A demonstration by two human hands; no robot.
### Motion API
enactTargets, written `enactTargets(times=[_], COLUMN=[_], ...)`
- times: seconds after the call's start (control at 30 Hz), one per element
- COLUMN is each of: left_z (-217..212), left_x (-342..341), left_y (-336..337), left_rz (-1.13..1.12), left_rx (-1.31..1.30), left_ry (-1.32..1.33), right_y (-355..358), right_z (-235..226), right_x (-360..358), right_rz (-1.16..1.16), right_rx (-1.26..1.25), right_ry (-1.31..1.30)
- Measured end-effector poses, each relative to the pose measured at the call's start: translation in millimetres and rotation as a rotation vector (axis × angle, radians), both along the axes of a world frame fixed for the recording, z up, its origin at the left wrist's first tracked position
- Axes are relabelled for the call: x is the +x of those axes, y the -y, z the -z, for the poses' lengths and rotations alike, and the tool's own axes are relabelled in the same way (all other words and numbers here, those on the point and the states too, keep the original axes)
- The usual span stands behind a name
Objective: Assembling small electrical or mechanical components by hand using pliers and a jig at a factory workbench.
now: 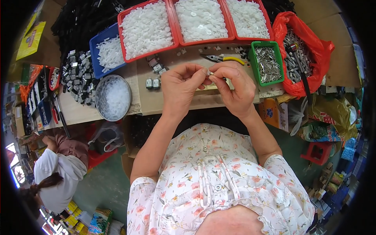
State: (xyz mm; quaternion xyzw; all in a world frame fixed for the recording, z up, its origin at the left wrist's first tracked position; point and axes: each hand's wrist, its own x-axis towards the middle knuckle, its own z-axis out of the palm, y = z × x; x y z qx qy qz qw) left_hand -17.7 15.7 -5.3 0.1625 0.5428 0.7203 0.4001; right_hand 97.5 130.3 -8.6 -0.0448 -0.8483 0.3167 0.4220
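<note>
My left hand (181,87) and my right hand (234,87) meet above the workbench (149,100), fingertips pinched together on a small metal and white part (210,73). Both hands grip it between thumb and forefinger. Most of the part is hidden by my fingers. Just left of my left hand lie a few small grey assembled pieces (152,83) on the bench. Pliers with yellow handles (222,58) lie right behind my hands.
Three red trays (174,23) of white plastic discs stand at the back, with a blue tray (95,47) and a round metal bowl (113,98) of white parts to the left. A green bin (267,62) of metal pins and a red bag (313,47) sit on the right. Another person (58,168) crouches lower left.
</note>
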Motion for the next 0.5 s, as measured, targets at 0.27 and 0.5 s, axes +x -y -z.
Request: enactTargets(times=[0.27, 0.5], left_z=[2.9, 9.2], left_x=[5.4, 7.9], left_y=[-1.8, -0.7], left_rz=[-0.002, 0.004], left_rx=[0.028, 0.122], left_ry=[0.03, -0.044], right_y=[-3.6, -6.7], right_z=[3.2, 7.7], right_x=[4.7, 4.2], right_rz=[0.042, 0.012], right_rx=[0.161, 0.176], right_ry=[-0.038, -0.055])
